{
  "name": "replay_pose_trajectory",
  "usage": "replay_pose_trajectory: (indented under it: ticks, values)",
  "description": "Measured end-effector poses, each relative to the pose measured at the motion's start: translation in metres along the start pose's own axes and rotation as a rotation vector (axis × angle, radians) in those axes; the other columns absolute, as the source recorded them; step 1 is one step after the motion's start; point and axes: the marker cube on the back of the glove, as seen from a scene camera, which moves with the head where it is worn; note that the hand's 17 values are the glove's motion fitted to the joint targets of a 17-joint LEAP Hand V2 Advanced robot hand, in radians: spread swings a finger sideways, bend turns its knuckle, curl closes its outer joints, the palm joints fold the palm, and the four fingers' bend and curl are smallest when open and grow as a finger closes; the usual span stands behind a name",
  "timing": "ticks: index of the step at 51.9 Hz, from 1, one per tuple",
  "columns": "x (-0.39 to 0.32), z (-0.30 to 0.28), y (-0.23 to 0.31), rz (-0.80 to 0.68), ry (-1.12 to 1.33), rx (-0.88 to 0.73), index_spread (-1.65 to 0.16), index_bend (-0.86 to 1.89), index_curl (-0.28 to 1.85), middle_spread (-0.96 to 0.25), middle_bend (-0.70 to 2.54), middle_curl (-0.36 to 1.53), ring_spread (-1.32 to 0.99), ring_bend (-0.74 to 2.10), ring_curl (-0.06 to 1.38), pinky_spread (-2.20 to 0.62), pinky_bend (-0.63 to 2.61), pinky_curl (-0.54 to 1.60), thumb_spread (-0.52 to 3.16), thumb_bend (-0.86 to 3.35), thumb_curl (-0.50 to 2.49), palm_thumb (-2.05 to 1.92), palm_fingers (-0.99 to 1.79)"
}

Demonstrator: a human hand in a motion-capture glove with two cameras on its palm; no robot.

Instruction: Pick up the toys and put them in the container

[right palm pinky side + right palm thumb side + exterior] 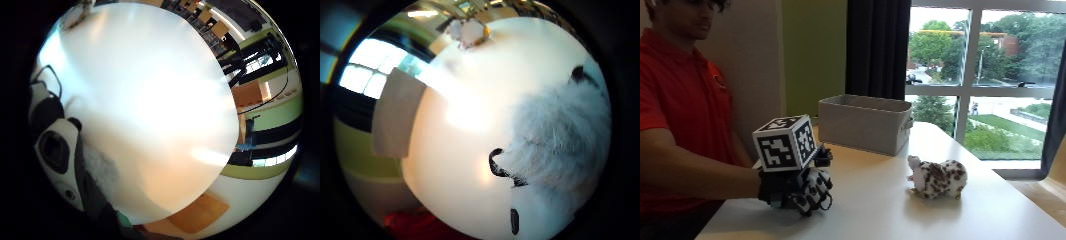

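1. A black-and-white plush toy (814, 187) sits inside your gloved right hand (790, 187), fingers curled round it, near the surface's (886, 210) near edge.
2. A spotted plush toy (937, 178) stands well apart, mid-surface.
3. The grey container (863, 122) sits at the far edge.
4. Your forearm reaches in level.

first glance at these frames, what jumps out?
The gloved right hand at the near edge of the white table, fingers curled round a black-and-white plush toy; its pale fur fills much of the thumb side palm view. Next, a brown-spotted plush toy standing alone toward the window side of the table. Behind both, the grey fabric container sits at the far edge.
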Motion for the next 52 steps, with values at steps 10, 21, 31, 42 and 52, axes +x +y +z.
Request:
replay_pose_trajectory:
  ticks: [10,21,31,42,52]
  values:
    - [-0.007,-0.001,-0.014,0.008,-0.057,-0.015,-0.47,0.75,0.86,-0.36,1.02,0.61,-0.38,1.17,0.53,-0.43,0.86,0.37,0.69,0.07,0.73,0.6,1.35]
    - [-0.069,-0.029,-0.035,-0.126,-0.007,0.015,-0.42,0.87,0.98,-0.32,1.11,0.67,-0.35,1.25,0.55,-0.42,0.91,0.41,0.61,0.07,0.83,0.61,1.27]
    - [-0.137,-0.083,-0.068,-0.308,0.056,0.069,-0.39,0.9,1.04,-0.29,1.15,0.69,-0.34,1.28,0.55,-0.42,0.94,0.44,0.55,0.07,0.91,0.61,1.23]
    - [-0.217,-0.139,-0.097,-0.348,0.027,0.116,-0.36,0.91,1.08,-0.28,1.16,0.7,-0.33,1.3,0.54,-0.42,0.95,0.45,0.52,0.06,0.99,0.6,1.22]
    - [-0.282,-0.15,-0.108,-0.479,0.099,0.13,-0.34,0.91,1.1,-0.27,1.16,0.7,-0.33,1.31,0.53,-0.41,0.95,0.45,0.5,0.05,1.06,0.59,1.21]
